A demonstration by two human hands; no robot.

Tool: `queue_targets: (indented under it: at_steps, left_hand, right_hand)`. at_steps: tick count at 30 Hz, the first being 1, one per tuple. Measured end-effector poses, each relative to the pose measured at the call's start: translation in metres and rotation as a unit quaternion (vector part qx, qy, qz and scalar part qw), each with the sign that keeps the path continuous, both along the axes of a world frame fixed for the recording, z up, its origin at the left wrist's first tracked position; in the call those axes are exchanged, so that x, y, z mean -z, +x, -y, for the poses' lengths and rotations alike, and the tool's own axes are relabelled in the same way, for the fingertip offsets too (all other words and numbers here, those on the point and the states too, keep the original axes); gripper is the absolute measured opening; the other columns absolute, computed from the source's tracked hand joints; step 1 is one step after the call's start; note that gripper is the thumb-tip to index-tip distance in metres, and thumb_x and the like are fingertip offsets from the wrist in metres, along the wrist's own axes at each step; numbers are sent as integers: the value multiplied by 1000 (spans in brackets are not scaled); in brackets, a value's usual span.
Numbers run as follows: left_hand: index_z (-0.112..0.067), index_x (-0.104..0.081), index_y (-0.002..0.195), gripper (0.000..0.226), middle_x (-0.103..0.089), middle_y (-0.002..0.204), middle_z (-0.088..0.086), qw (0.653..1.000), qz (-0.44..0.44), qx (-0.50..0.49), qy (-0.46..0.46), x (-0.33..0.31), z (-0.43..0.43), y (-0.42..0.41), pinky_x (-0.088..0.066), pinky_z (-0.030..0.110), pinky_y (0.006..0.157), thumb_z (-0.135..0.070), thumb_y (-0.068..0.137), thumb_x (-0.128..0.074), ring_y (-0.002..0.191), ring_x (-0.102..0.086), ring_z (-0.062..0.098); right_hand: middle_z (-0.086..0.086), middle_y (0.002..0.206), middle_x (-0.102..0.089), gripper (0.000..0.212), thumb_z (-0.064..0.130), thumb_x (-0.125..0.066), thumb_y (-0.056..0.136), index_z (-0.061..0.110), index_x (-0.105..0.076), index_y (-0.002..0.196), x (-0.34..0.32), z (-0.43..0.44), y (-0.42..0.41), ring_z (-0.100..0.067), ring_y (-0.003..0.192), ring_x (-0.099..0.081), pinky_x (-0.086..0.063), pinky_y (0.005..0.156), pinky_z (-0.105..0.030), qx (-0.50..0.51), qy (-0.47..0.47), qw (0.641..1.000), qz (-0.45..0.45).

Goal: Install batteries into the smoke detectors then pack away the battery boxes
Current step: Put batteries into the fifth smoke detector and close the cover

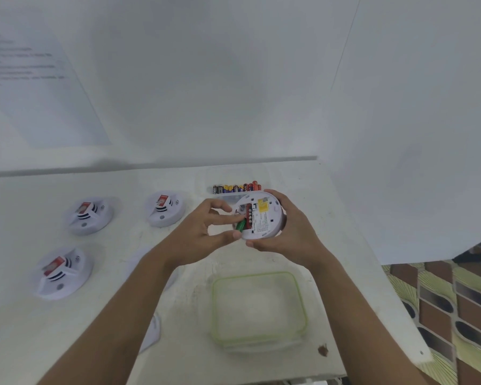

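Note:
My right hand [290,232] grips a white round smoke detector [264,218], held tilted above the table with its back side and yellow label facing me. A red battery sits in its open compartment. My left hand [206,232] pinches a green battery [240,225] at the compartment's left edge. Behind the detector stands a clear battery box [206,179] with several batteries [236,188] lined up inside. Three more smoke detectors lie face up on the left: one detector [165,208], a second [89,216] and a third [63,272].
A clear lid with a green rim [258,309] lies on the white table [25,343] near me. White round cover plates [152,333] are partly hidden under my left forearm. The table's right edge [400,295] drops to a patterned floor. A white wall stands behind.

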State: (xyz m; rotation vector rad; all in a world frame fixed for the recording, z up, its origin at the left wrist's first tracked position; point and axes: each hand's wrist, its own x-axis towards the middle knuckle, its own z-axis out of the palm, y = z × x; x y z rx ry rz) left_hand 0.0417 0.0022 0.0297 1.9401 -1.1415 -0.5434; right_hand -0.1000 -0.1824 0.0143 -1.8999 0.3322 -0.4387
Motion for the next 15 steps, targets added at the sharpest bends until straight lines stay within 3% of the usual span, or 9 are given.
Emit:
queue_targets:
  at_steps: [4, 6, 10, 12, 15]
  left_hand:
    - [-49, -64, 119, 41, -49, 126, -15, 998, -31, -42, -25, 4, -1, -3, -50, 21, 79, -55, 78, -65, 107, -53, 0]
    - [-50, -64, 121, 41, -53, 125, -14, 995, -66, -62, -38, 2, -2, -7, -49, 22, 80, -53, 80, -65, 101, -59, 1]
    - [-32, -64, 131, 45, -71, 103, -1, 970, -220, -43, -91, -2, -4, -14, -47, 26, 66, -37, 86, -68, 78, -61, 14]
    - [-22, -63, 132, 48, -71, 96, 8, 938, -318, -31, -137, -3, -4, -16, -48, 27, 63, -26, 84, -69, 75, -59, 21]
    - [-15, -64, 131, 46, -68, 97, 17, 911, -373, -44, -171, -5, -5, -18, -51, 27, 65, -16, 85, -68, 70, -57, 23]
  right_hand:
    - [14, 124, -67, 92, 11, -98, 60, 32, -52, 137, -2, -3, 0, -10, 119, -63, -60, 91, -37, -8, 14, 1000, -2]
    - [12, 124, -67, 92, 8, -97, 60, 30, -53, 137, -2, -5, 1, -12, 119, -64, -60, 92, -39, -8, 22, 1000, 2]
    - [9, 126, -67, 90, 4, -96, 61, 28, -54, 136, -6, -9, 2, -16, 121, -63, -59, 94, -45, -13, 32, 999, 19]
    - [7, 129, -66, 89, 4, -95, 62, 26, -54, 137, -9, -12, 3, -18, 123, -61, -59, 94, -47, -21, 34, 999, 25]
    - [5, 129, -65, 88, 5, -95, 63, 28, -54, 137, -12, -17, 5, -21, 123, -62, -59, 92, -52, -27, 42, 998, 31]
